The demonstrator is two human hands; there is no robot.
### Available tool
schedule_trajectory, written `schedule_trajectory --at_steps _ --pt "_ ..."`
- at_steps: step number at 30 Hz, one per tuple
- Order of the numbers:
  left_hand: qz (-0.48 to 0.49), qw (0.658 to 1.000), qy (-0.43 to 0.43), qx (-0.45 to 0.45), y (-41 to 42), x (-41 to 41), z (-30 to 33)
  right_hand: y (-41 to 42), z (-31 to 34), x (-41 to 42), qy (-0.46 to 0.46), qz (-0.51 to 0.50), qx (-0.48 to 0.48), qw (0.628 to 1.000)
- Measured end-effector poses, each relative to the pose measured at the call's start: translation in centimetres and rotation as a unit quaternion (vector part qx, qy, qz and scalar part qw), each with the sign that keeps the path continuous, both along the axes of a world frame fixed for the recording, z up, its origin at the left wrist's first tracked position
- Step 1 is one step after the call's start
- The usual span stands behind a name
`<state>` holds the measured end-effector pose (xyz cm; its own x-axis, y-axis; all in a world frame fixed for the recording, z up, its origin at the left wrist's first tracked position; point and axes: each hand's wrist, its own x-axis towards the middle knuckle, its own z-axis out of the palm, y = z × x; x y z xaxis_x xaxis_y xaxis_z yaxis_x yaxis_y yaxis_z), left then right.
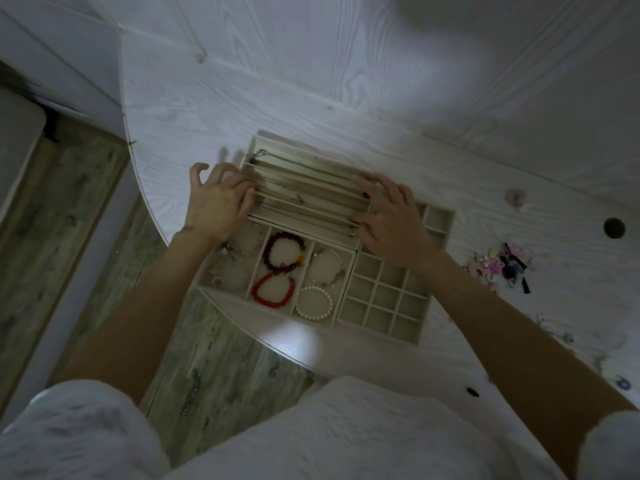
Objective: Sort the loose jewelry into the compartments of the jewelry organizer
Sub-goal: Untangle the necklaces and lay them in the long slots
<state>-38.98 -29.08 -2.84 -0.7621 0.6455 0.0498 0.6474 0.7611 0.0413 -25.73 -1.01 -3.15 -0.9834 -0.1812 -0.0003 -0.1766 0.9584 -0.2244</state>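
A cream necklace tray with long slots holds thin chains. My left hand grips its left end and my right hand grips its right end. Below it a bracelet tray holds a dark red bead bracelet, a bright red bracelet, a white pearl bracelet and a silver bangle. To the right lies a grid tray of small square cells, empty as far as I see.
Loose flower-shaped pieces and dark items lie on the white wood-grain table at the right. A round hole sits in the tabletop far right. The table's curved edge runs under the trays; wooden floor lies at left.
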Motion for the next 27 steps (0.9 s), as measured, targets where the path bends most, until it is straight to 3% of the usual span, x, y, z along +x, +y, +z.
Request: schedule_trajectory --at_steps 13,18,27 --pt "0.0 0.997 0.037 -0.065 0.1 -0.3 0.4 0.0 -0.5 -0.1 0.003 -0.038 -0.004 0.999" --pt "-0.013 0.996 0.05 -0.071 0.5 -0.7 0.7 -0.1 0.3 -1.4 -0.031 -0.107 -0.05 0.993" --pt "-0.039 0.993 0.059 -0.09 0.3 -1.5 0.8 -1.5 1.6 -3.9 -0.09 -0.089 0.053 0.991"
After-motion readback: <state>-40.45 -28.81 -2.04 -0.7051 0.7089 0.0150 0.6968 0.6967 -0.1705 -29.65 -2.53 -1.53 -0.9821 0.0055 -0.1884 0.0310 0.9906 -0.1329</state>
